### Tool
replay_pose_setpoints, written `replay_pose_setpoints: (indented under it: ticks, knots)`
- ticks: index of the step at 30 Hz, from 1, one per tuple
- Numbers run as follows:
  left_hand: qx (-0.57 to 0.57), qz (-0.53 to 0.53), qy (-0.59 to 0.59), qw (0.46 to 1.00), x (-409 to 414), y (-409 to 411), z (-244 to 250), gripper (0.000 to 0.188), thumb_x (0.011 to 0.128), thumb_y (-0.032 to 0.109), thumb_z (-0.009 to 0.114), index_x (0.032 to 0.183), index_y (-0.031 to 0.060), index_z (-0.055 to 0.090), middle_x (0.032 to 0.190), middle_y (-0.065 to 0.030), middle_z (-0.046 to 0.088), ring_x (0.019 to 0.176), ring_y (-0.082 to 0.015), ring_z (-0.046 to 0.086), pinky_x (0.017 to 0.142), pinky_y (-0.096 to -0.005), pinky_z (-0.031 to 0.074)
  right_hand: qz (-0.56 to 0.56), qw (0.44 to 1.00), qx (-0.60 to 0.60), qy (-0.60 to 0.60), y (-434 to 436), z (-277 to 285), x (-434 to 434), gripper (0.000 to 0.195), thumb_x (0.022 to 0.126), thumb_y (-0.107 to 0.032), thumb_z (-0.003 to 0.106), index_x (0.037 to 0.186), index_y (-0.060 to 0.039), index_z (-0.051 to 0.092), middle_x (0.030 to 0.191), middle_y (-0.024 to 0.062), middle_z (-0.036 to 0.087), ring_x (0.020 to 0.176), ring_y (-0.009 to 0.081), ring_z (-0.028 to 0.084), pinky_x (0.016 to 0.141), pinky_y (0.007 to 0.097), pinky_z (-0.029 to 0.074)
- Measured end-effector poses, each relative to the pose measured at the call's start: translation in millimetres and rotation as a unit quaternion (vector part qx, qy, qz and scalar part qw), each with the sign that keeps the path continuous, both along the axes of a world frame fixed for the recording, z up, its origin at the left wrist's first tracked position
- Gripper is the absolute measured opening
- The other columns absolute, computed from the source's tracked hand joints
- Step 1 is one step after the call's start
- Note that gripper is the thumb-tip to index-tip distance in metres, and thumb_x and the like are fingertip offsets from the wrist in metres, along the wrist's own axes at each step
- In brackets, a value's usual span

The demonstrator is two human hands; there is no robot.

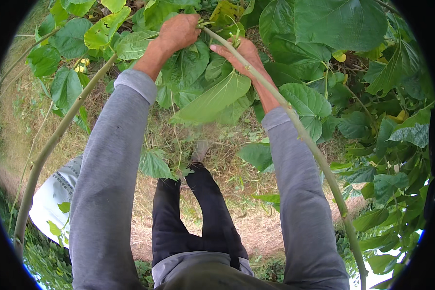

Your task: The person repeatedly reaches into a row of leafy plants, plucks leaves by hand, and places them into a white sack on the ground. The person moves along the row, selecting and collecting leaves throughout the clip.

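At the top of the view my left hand (180,32) is closed around the upper end of a long bare branch (304,134). This branch bends down to the right, passing in front of my right hand (242,58). Several pale green leaf stalks stick up out of my right hand, which is curled around them, its thumb pointing left. Broad green leaves (214,98), mulberry-like, hang just below and between both hands; how many belong to the held bunch cannot be made out. The fingertips of both hands are mostly hidden.
Another thick bare branch (54,139) curves along the left side. Dense leafy growth (380,177) fills the right. A white sack (54,197) bearing print stands behind my left sleeve. Dry grass (253,224) covers the ground around my legs (199,217).
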State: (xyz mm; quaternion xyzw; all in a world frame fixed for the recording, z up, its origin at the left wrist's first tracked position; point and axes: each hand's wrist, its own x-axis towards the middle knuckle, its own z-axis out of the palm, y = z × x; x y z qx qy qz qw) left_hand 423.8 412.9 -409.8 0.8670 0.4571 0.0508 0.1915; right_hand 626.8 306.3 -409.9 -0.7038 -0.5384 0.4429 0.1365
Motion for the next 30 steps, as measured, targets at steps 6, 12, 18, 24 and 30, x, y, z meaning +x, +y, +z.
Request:
replay_pose_setpoints:
  ticks: [6,12,18,24,30]
  knots:
    - [-0.035,0.201,-0.051,0.978,-45.0,-28.3,-74.0,0.041,0.089,0.026,0.069,0.120,-0.0002,0.061,0.099,-0.0279,0.071,0.097,-0.0453,0.069,0.084,-0.0518,0.055,-0.072,0.977,0.174,-0.103,6.8,-23.4,-69.5,0.106,0.070,-0.049,0.089,0.152,-0.0043,0.039,0.139,0.0292,0.055,0.129,0.0408,0.055,0.108,0.0479,0.046]
    - [-0.183,0.298,-0.202,0.915,-121.9,-131.7,-61.3,0.025,0.091,0.020,0.071,0.105,0.0004,0.063,0.090,-0.0222,0.072,0.083,-0.0377,0.070,0.077,-0.0447,0.053,-0.021,0.980,0.139,-0.139,61.3,-96.3,-41.3,0.094,0.084,-0.053,0.075,0.151,0.0031,0.039,0.140,0.0306,0.055,0.132,0.0403,0.054,0.111,0.0470,0.042]
    - [-0.357,0.380,-0.305,0.797,-180.7,-292.8,-47.5,0.011,0.093,0.006,0.069,0.092,0.0022,0.059,0.076,-0.0008,0.058,0.070,-0.0105,0.052,0.065,-0.0289,0.045,-0.189,0.968,0.101,0.130,88.0,-140.3,-84.5,0.079,0.076,-0.049,0.085,0.122,0.0113,0.064,0.123,0.0288,0.066,0.112,0.0324,0.067,0.098,0.0414,0.051]
    - [-0.431,0.400,-0.308,0.748,-197.8,-373.1,-9.8,0.010,0.096,0.004,0.068,0.093,0.0027,0.059,0.077,0.0029,0.055,0.070,-0.0059,0.048,0.060,-0.0243,0.041,-0.175,0.981,0.043,-0.067,120.5,-153.7,-128.3,0.050,0.087,-0.039,0.074,0.110,0.0048,0.070,0.113,0.0205,0.072,0.101,0.0346,0.069,0.090,0.0457,0.054]
    - [-0.445,0.500,-0.367,0.646,-210.5,-405.5,14.6,0.008,0.095,0.005,0.070,0.097,0.0035,0.062,0.083,0.0026,0.060,0.074,-0.0057,0.051,0.065,-0.0221,0.043,-0.057,0.991,-0.097,-0.076,-69.8,-133.2,-108.7,0.031,0.101,-0.029,0.057,0.099,0.0004,0.068,0.078,0.0131,0.067,0.071,0.0290,0.066,0.068,0.0464,0.052]
